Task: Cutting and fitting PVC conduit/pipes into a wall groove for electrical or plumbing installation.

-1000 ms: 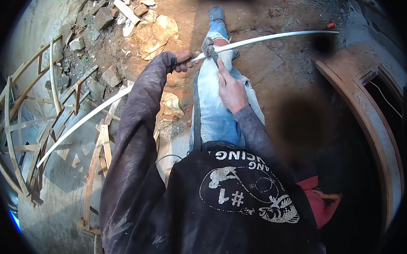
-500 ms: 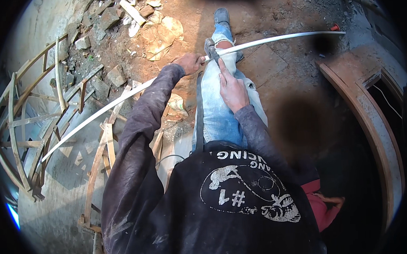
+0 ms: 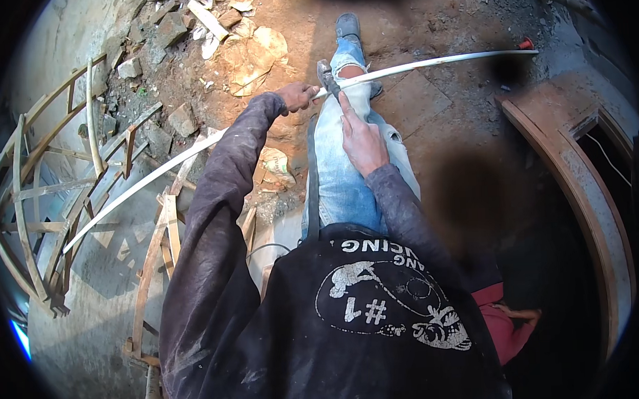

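Observation:
A long, thin white pipe or rod (image 3: 434, 62) runs crosswise in front of me, bowed, over my jeans-clad leg (image 3: 343, 170). My left hand (image 3: 299, 97) is closed around it just left of the leg. My right hand (image 3: 363, 142) grips a dark hand tool (image 3: 328, 78) with a blunt grey head, hammer-like in outline. Its index finger lies stretched along the tool, and the other fingers are curled. The tool crosses the pipe close to my left hand; whether they touch I cannot tell.
Curved wooden frames (image 3: 59, 187) stand at the left, under the pipe's left end. Broken bricks and stones (image 3: 183, 120) litter the far left ground. A curved wooden-edged piece (image 3: 579, 183) stands at the right. Another person's hand (image 3: 517, 313) and red clothing show at lower right.
The pipe has slid slightly to the left, together with my left hand. The tool and my right hand have shifted a little left too.

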{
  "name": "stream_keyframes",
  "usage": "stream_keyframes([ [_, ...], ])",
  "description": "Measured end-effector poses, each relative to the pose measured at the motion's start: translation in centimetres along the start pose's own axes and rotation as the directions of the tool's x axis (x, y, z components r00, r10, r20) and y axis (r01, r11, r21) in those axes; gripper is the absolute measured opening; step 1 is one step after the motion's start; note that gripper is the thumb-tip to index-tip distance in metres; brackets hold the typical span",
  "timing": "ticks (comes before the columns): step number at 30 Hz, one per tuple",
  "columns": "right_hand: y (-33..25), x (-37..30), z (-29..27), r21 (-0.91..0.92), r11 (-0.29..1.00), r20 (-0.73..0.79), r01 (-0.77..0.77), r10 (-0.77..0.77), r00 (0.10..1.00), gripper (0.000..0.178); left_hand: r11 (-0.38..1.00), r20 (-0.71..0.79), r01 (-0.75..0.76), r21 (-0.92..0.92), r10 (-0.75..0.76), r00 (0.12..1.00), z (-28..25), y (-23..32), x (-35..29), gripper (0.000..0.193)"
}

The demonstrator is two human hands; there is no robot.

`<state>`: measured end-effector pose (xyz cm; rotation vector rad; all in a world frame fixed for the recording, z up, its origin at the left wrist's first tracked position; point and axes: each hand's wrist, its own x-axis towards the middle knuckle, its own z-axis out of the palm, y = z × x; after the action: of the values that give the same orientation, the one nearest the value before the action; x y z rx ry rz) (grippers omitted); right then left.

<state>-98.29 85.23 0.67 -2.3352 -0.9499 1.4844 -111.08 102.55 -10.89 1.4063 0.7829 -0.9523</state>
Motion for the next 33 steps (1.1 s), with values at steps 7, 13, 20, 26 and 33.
stream_keyframes([
  [7,0.0,0.0,0.2,0.087,0.996,-0.036,0.000,0.003,0.999,0.050,0.963,0.151,0.192,-0.190,-0.164,0.975,-0.8,0.0,0.2,0.045],
  [13,0.1,-0.5,0.2,0.092,0.996,-0.048,0.002,0.002,0.999,0.049,0.927,0.195,0.241,-0.288,-0.189,0.962,-0.8,0.1,0.0,0.036],
  [20,0.5,-1.5,0.6,0.142,0.990,-0.072,0.012,-0.001,0.997,0.050,0.893,0.282,0.260,-0.367,-0.160,0.946,-0.4,-0.9,0.2,0.035],
  [26,-0.3,-0.8,0.1,0.126,0.991,-0.032,-0.040,0.044,0.999,0.050,0.781,0.416,0.337,-0.525,-0.110,0.903,-1.8,-0.9,0.9,0.028],
  [33,-0.5,0.3,0.2,0.088,0.996,-0.076,-0.014,0.021,0.997,0.049,0.740,0.495,0.367,-0.564,-0.053,0.867,-2.0,-1.0,1.2,0.025],
])
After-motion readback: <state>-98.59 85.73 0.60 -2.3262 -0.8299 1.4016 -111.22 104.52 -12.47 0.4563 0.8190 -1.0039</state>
